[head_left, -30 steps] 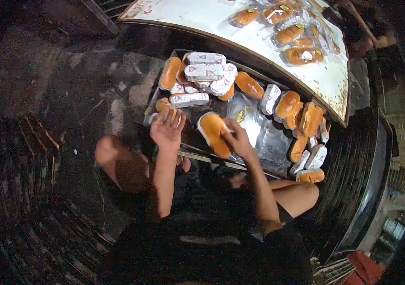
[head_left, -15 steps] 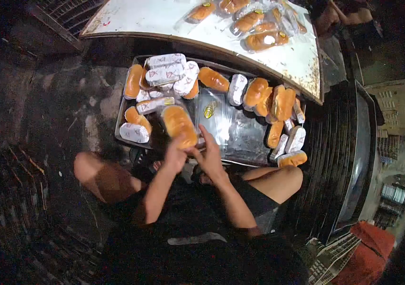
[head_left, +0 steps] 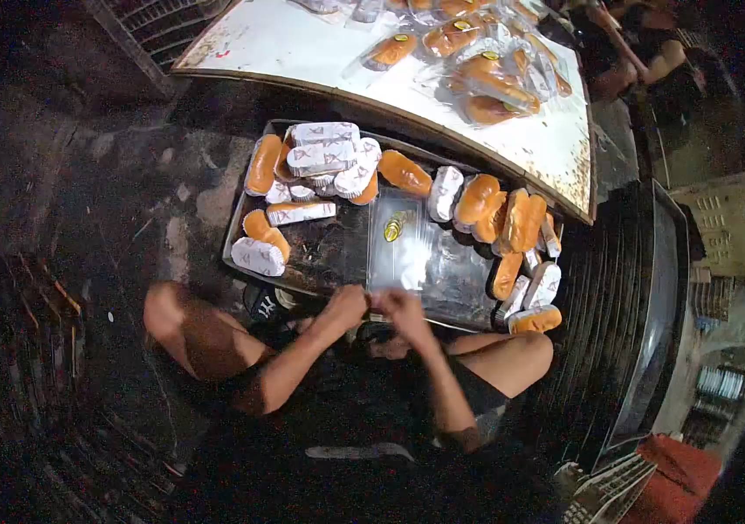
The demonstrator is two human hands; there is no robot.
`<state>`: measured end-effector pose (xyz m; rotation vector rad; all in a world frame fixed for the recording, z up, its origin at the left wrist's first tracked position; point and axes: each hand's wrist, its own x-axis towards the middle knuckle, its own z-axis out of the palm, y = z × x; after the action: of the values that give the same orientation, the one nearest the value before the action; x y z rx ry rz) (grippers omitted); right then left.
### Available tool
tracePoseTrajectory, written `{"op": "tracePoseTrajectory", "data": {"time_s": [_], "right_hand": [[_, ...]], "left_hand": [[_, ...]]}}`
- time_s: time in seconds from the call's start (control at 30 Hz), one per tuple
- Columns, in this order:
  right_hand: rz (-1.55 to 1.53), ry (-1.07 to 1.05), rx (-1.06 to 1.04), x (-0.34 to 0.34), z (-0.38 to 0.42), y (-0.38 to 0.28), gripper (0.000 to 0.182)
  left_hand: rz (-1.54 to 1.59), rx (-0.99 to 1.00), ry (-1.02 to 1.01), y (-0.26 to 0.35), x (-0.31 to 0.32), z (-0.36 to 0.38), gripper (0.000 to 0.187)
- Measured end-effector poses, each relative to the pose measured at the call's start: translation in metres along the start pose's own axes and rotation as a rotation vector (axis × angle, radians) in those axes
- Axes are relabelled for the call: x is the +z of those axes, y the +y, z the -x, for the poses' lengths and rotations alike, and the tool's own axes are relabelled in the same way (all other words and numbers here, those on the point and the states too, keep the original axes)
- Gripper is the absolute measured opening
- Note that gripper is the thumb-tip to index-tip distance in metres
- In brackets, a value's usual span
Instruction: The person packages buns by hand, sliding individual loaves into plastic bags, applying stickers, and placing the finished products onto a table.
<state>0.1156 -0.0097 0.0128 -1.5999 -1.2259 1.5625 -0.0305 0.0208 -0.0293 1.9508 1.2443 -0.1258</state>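
Note:
My left hand point(head_left: 346, 307) is closed, its fingertips by the near edge of a dark metal tray point(head_left: 320, 278). My right hand point(head_left: 400, 313), a little blurred, is also closed, its fingertips almost meeting those of the left. What is between the fingers, if anything, is too small to make out. Just beyond them, flat clear plastic bags point(head_left: 378, 253) with a yellow label point(head_left: 392, 229) lie in the tray. Left of the bags are buns in white printed paper point(head_left: 324, 157); a bare-topped bun point(head_left: 405, 173) lies beyond. More buns point(head_left: 522, 220) are heaped at the tray's right end.
A white table point(head_left: 302, 61) stands beyond the tray, with several bagged buns point(head_left: 486, 79) on it. Another person's arm point(head_left: 643, 65) shows at upper right. Dark stacked trays point(head_left: 604, 314) rise at the right, near a red cloth-like thing point(head_left: 682, 472).
The bun that was in my left hand is no longer there. Both hands have drawn closer together at the tray's near edge. The view has shifted, showing more of the table.

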Motion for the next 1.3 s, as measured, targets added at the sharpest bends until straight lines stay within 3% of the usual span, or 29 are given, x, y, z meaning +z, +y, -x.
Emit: {"op": "tracePoseTrajectory", "data": {"time_s": [0.03, 0.1, 0.13, 0.17, 0.23, 0.27, 0.3, 0.37, 0.43, 0.5, 0.53, 0.57, 0.6, 0.63, 0.7, 0.73, 0.77, 0.8, 0.83, 0.9, 0.97, 1.03, 1.1, 1.17, 1.2, 1.3], "right_hand": [[0.088, 0.009, -0.123, 0.018, 0.013, 0.041, 0.023], [0.308, 0.138, -0.014, 0.034, 0.034, 0.040, 0.020], [0.444, 0.295, -0.148, 0.036, 0.033, 0.043, 0.018], [0.439, 0.290, -0.145, 0.039, 0.031, 0.037, 0.018], [0.149, 0.532, -0.273, 0.042, 0.021, 0.010, 0.021], [-0.042, 0.326, -0.102, 0.036, 0.019, 0.004, 0.019], [-0.039, 0.328, -0.114, 0.026, 0.007, 0.013, 0.019], [-1.158, -0.169, 0.333, 0.009, -0.026, 0.040, 0.024], [-1.029, 0.149, 0.159, 0.024, -0.035, -0.026, 0.030], [-1.445, 0.155, 0.005, 0.055, -0.041, -0.058, 0.034], [-1.487, -0.080, -0.004, 0.069, -0.046, -0.051, 0.033], [-1.521, -0.314, -0.013, 0.085, -0.051, -0.038, 0.033], [-1.725, -0.486, 0.178, 0.104, -0.052, -0.029, 0.030], [-1.481, -0.305, 0.289, 0.119, -0.053, -0.044, 0.026], [-1.209, -0.191, 0.323, 0.143, -0.089, -0.036, 0.030], [-0.983, 0.046, 0.279, 0.156, -0.122, -0.030, 0.036], [-0.743, 0.274, 0.235, 0.167, -0.163, -0.023, 0.043], [-0.588, 0.461, 0.377, 0.179, -0.208, -0.013, 0.049], [-0.423, 0.639, 0.512, 0.188, -0.237, -0.005, 0.056], [-0.631, 0.703, 0.025, 0.178, -0.243, 0.004, 0.062], [-0.620, 0.436, 0.106, 0.139, -0.195, -0.025, 0.062], [-0.735, 0.226, -0.018, 0.117, -0.190, 0.043, 0.047], [-0.603, -0.002, -0.233, 0.091, -0.112, 0.027, 0.043], [-0.276, -0.204, -0.305, 0.068, -0.059, -0.013, 0.055], [0.001, -0.157, -0.460, 0.062, -0.052, -0.017, 0.067], [0.024, 0.006, -0.323, 0.045, -0.036, -0.042, 0.074]], "left_hand": [[0.010, -0.009, 0.000, -0.001, -0.006, 0.005, 0.017], [0.140, 0.250, 0.215, -0.002, -0.015, 0.016, 0.012], [0.351, 0.233, 0.234, 0.007, -0.016, 0.019, 0.009], [0.350, 0.226, 0.231, 0.010, -0.014, 0.019, 0.009], [0.456, 0.249, 0.493, 0.015, -0.014, 0.018, 0.008], [0.528, 0.203, 0.645, 0.024, -0.022, 0.021, 0.008], [0.527, 0.212, 0.654, 0.029, -0.028, 0.025, 0.008], [0.451, 0.158, 0.680, 0.039, -0.037, 0.037, 0.010], [0.496, 0.151, 0.587, 0.037, -0.034, 0.041, 0.015], [1.174, 0.117, 0.858, 0.024, -0.032, 0.028, 0.036], [1.540, -0.160, 0.909, 0.024, -0.043, 0.029, 0.047], [1.977, -0.222, 0.417, -0.027, -0.035, 0.029, 0.048], [2.027, -0.122, 0.460, -0.041, -0.049, 0.037, 0.046], [2.067, -0.017, 0.503, -0.053, -0.063, 0.046, 0.044], [1.794, -0.184, 0.950, -0.117, -0.053, 0.046, 0.045], [1.775, -0.191, 0.945, -0.116, -0.061, 0.056, 0.045], [1.724, -0.025, 1.095, -0.107, -0.073, 0.071, 0.042], [1.662, 0.152, 1.240, -0.100, -0.083, 0.079, 0.039], [1.651, 0.158, 1.241, -0.096, -0.090, 0.080, 0.039], [1.807, -0.030, 1.113, -0.089, -0.101, 0.077, 0.040], [1.905, -0.024, 1.093, -0.089, -0.106, 0.080, 0.040], [2.027, 0.043, 1.153, -0.091, -0.111, 0.074, 0.042], [2.165, -0.056, 1.145, -0.093, -0.111, 0.061, 0.043], [2.096, 0.057, 0.913, -0.074, -0.098, 0.051, 0.044], [2.037, 0.000, 0.817, -0.061, -0.092, 0.042, 0.047], [1.992, 0.119, 0.637, -0.026, -0.084, 0.035, 0.044]]}}
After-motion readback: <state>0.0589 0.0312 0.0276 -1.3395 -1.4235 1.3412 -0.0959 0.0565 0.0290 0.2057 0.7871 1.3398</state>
